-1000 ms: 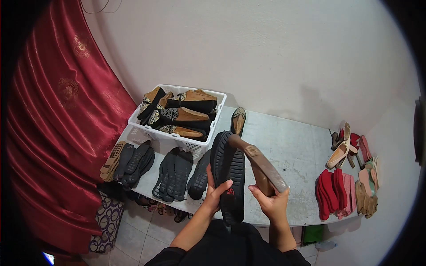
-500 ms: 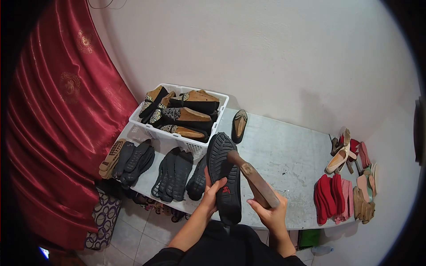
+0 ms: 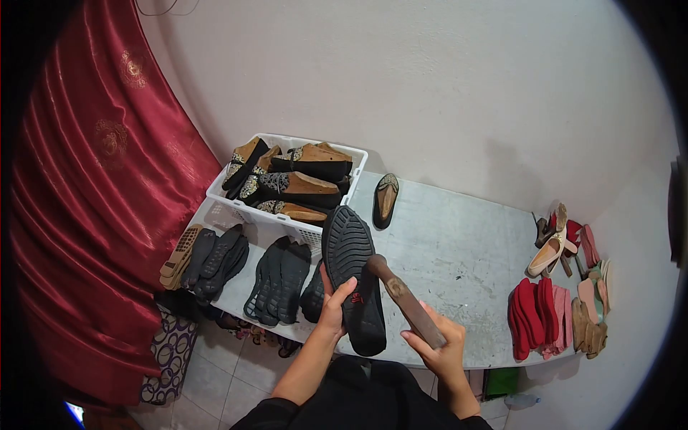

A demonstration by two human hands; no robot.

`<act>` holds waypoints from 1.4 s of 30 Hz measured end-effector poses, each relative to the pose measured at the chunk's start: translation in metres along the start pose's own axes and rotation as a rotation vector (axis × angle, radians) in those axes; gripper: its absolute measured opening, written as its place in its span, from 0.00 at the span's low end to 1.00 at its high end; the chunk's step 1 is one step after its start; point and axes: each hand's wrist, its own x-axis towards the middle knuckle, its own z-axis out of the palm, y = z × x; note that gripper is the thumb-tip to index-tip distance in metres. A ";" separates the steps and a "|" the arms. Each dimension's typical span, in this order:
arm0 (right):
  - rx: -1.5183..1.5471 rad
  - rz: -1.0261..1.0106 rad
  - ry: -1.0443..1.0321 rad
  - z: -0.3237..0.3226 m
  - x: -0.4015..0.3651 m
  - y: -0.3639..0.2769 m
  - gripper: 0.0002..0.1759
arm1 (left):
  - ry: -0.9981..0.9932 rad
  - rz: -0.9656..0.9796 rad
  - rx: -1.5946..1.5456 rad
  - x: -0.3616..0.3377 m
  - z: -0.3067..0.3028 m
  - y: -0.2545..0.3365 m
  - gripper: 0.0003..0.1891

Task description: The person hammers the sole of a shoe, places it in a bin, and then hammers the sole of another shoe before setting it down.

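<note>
My left hand is wrapped round the side of a black shoe, its ridged sole turned toward me with a small red mark near the middle. In my right hand is a hammer with a wooden handle. The hammer's head is close to the right edge of the sole; whether it touches cannot be made out. Behind the held shoe, a single black shoe with a wooden last in it lies on the white table.
A white basket holds several black shoes on lasts. Black soles and tan soles lie along the left front edge. Red soles, pink pieces and a cream shoe are at the right. A red curtain hangs at the left.
The held shoe has tilted and moved slightly left, its toe more so. My right hand and the hammer have shifted slightly, and the hammer's head now sits nearer the sole's right edge.
</note>
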 end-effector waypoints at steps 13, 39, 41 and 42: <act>0.017 0.008 -0.062 0.003 -0.012 0.011 0.28 | 0.074 0.146 0.068 0.008 0.003 0.003 0.36; 0.085 0.070 -0.270 0.000 -0.017 -0.003 0.26 | 0.148 0.288 0.187 0.001 0.001 0.013 0.35; 0.190 0.079 -0.236 0.001 -0.016 -0.010 0.26 | 0.172 0.250 0.116 0.001 0.000 0.015 0.35; 0.189 0.081 -0.235 0.002 -0.018 -0.008 0.26 | 0.171 0.247 0.116 0.001 0.000 0.014 0.35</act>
